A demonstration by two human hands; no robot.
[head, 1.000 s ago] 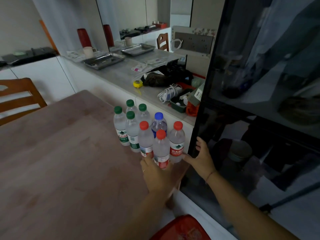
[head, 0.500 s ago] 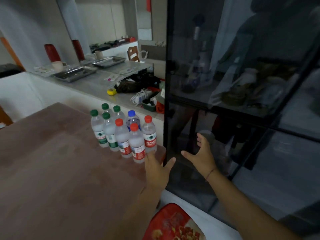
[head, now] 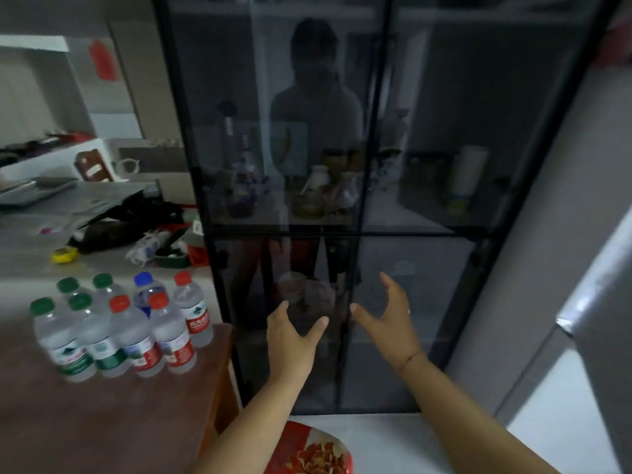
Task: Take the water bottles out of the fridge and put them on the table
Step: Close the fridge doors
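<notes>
Clear plastic water bottles [head: 123, 330], capped green, red and blue, cluster at lower left near the brown wooden counter's [head: 102, 422] right edge. Left hand [head: 294, 340] and right hand [head: 390, 323] hover spread and empty before the dark glass cabinet doors [head: 307, 165] at centre frame.

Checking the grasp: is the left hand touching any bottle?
Apart. Head view shows the left hand open before the cabinet door, clear of the bottles.

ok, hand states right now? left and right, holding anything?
Left hand: open, fingers spread, holding nothing.
Right hand: open, fingers spread, holding nothing.
</notes>
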